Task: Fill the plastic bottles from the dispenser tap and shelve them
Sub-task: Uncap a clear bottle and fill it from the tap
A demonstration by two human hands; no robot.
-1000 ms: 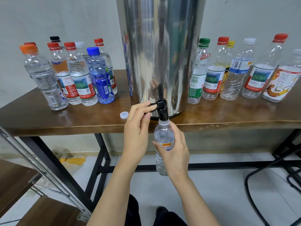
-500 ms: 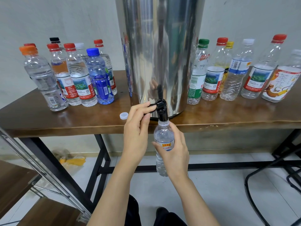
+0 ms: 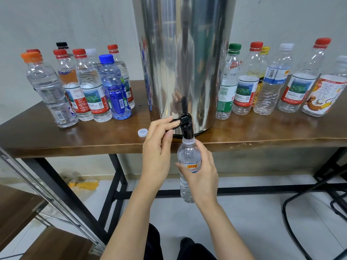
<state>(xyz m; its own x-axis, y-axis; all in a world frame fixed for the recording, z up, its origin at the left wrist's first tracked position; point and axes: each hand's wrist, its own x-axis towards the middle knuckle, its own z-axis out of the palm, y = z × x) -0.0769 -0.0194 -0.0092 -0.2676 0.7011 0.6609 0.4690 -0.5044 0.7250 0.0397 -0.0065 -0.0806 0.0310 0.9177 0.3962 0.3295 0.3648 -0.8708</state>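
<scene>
Left hand pinching tap, right hand gripping bottle, its label illegible

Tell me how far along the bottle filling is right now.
Done, apparently: the capped bottles left of the dispenser look full. In hand: the right hand holds an uncapped bottle under the black tap, with the left hand keeping a grip on the lever; a white cap lies on the table. Left: the capped bottles on the right look empty, and no bottle shows on the shelf at lower left.
</scene>
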